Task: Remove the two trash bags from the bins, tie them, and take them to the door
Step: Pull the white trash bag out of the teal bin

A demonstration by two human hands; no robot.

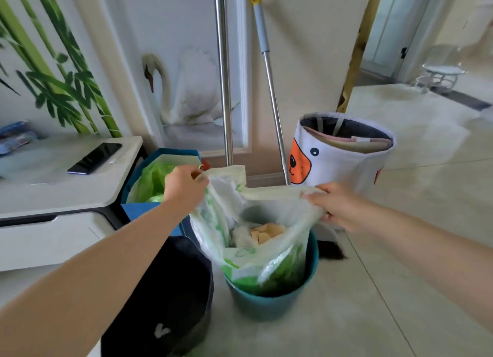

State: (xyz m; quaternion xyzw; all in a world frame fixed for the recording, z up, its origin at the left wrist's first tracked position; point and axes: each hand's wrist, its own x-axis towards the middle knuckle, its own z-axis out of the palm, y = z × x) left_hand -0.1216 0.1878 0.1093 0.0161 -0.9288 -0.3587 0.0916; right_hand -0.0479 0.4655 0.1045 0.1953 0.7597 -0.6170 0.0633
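A white plastic trash bag with green print stands in a round teal bin on the floor, its mouth pulled wide. Tan scraps and white paper show inside. My left hand pinches the bag's left rim, lifted above the bin. My right hand grips the right rim at about the same height. Behind and to the left, a bright green bag sits in a blue square bin against the cabinet.
A white cabinet with a phone on top stands at the left. Two mop handles lean on the wall behind the bins. A white fabric basket with an animal face is at the right. A doorway opens at the far right.
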